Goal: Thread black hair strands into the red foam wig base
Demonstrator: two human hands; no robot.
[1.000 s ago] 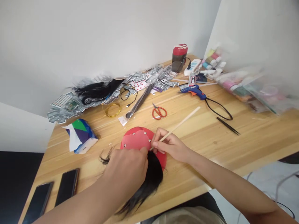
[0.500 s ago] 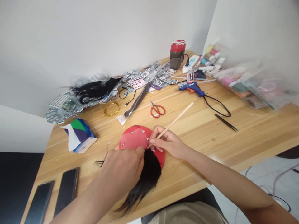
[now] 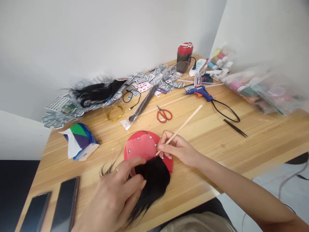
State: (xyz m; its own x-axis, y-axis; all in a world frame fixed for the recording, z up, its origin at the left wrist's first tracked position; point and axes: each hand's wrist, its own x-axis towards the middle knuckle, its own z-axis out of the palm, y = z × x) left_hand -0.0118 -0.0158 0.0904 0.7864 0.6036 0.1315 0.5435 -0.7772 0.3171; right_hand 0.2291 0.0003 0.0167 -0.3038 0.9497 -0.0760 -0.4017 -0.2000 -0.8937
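Observation:
A round red piece (image 3: 168, 168) lies near the table's front edge, with a pinkish-red panel (image 3: 140, 149) and several small silvery studs on it. A bundle of black hair (image 3: 154, 180) rests over its lower part and trails toward me. My right hand (image 3: 175, 146) pinches a thin wooden stick (image 3: 187, 121), its lower tip at the hair's upper edge. At the hair's left side is my left hand (image 3: 118, 187), index finger and thumb apart, the other fingers loosely bent. Thin dark wisps (image 3: 107, 169) stick out beyond that hand; where they are attached is hidden.
Red-handled scissors (image 3: 164, 115), a blue glue gun (image 3: 200, 92) and black tweezers (image 3: 235, 128) lie beyond. Two phones (image 3: 64, 203) and a tissue pack (image 3: 83, 141) are at left. Playing cards (image 3: 142, 86), more black hair (image 3: 98, 91) and plastic bags (image 3: 263, 88) line the back.
My left hand has drawn back toward me and left, its thumb and index finger spreading apart, uncovering more of the hair. My right hand keeps the stick at nearly the same spot.

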